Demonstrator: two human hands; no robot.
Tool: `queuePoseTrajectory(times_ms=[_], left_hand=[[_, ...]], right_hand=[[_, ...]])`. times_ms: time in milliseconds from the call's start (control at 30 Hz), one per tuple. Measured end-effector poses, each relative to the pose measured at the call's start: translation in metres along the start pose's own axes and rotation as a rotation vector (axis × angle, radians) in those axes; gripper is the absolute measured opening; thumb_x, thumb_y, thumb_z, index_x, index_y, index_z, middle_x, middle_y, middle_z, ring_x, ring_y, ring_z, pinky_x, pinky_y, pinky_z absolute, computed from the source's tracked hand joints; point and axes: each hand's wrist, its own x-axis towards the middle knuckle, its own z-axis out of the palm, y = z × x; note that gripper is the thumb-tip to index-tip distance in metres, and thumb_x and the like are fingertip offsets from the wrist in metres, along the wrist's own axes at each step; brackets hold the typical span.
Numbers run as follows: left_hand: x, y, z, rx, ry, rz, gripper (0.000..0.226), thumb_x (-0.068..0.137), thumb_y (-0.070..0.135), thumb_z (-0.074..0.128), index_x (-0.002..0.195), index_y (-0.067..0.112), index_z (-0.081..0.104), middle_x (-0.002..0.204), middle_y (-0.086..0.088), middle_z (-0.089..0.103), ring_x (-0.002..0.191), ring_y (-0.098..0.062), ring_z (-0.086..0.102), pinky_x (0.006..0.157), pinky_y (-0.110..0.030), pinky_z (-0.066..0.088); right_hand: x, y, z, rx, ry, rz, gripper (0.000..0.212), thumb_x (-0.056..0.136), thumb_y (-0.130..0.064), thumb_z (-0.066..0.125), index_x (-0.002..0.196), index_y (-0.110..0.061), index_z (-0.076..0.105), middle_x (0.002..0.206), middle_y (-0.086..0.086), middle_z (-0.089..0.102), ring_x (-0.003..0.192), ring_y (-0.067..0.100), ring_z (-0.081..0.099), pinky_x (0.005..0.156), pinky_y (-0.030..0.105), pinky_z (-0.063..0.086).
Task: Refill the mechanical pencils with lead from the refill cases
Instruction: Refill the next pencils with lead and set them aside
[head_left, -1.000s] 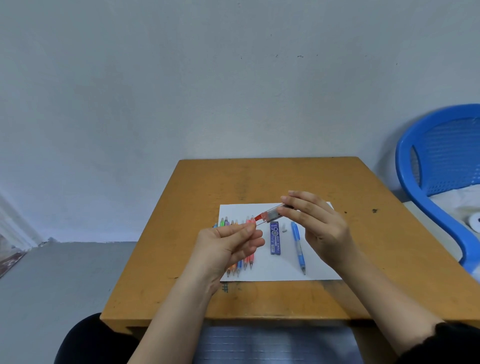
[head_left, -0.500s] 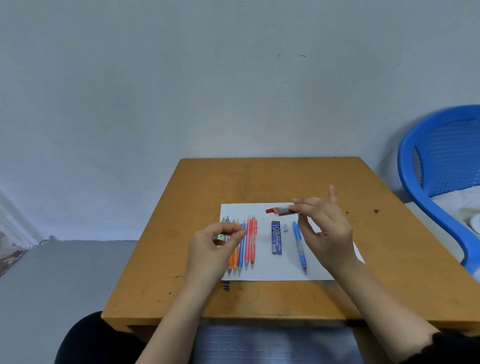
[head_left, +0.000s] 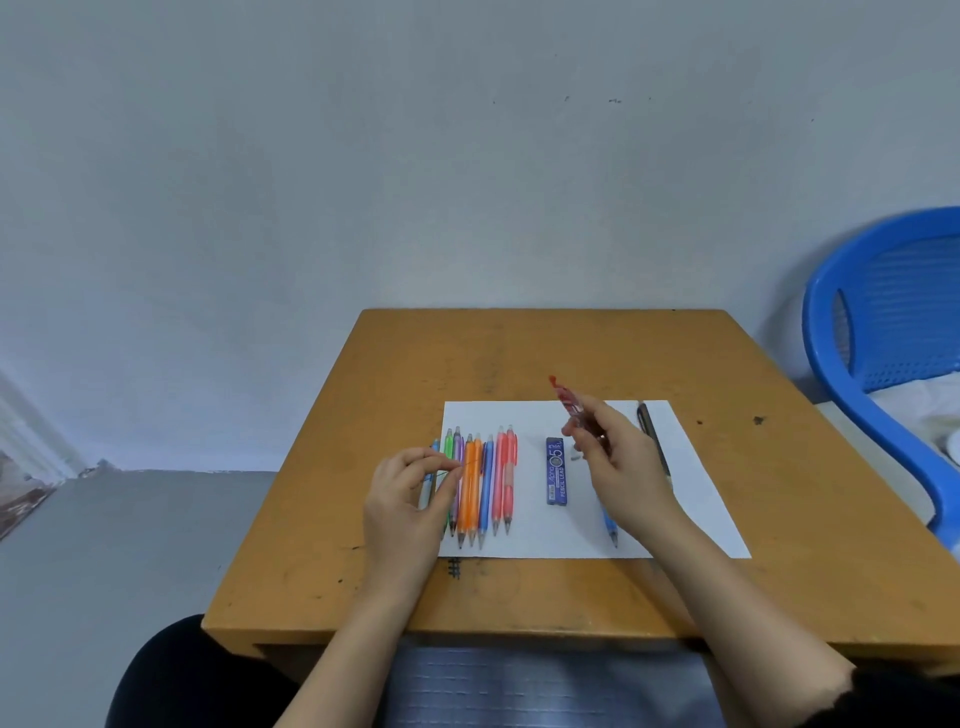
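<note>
Left hand, lead; right hand, case

It looks like a plain home room: a worn wooden tabletop beneath the right grip, a bare grey wall beyond, a blue plastic chair to its right.

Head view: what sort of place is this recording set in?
Probably a plain room set up as a small work desk: a worn orange-brown wooden table before a bare grey wall, a blue plastic chair beside it.
</note>
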Motion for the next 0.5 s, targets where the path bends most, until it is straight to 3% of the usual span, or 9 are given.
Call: queuePoseTrajectory(times_ms=[100,200,333,500], left_hand=[[-0.001,-0.005,0.003,0.07,-0.017,0.044,0.018,0.081,0.031,0.068,0.093,0.019,0.073,0.099,0.024,0.054,0.103,0.009,0.049,0.077,-0.027,0.052],[-0.001,-0.008,0.005,0.15,0.002,0.12,0.015,0.081,0.026,0.07,0.093,0.017,0.073,0.1,0.016,0.056,0.098,0.006,0.048,0.077,-0.031,0.052],[0.0,-0.007,0.005,0.138,0.021,0.136,0.027,0.081,0.037,0.061,0.093,0.016,0.073,0.101,0.016,0.056,0.1,0.011,0.047,0.075,-0.025,0.048],[0.001,-0.014,0.006,0.193,0.05,0.184,0.015,0.084,0.027,0.069,0.091,0.015,0.073,0.097,0.011,0.059,0.095,0.0,0.049,0.074,-0.032,0.048]], right_hand=[[0.002,-0.002,0.002,0.104,0.005,0.015,0.036,0.1,-0.015,0.041,0.13,-0.034,0.046,0.09,-0.01,0.058,0.087,0.005,0.053,0.078,0.018,0.044],[0.004,-0.007,0.002,0.215,0.001,0.035,0.041,0.099,-0.011,0.045,0.122,-0.045,0.045,0.097,-0.009,0.061,0.095,0.008,0.056,0.078,0.014,0.047],[0.007,-0.012,0.004,0.347,0.046,0.118,0.053,0.094,-0.001,0.051,0.131,-0.039,0.044,0.097,-0.008,0.059,0.088,0.009,0.066,0.068,0.015,0.053],[0.011,-0.014,0.004,0.337,0.072,0.137,0.06,0.092,-0.002,0.055,0.138,-0.037,0.04,0.092,-0.002,0.055,0.082,0.013,0.07,0.069,0.027,0.059]])
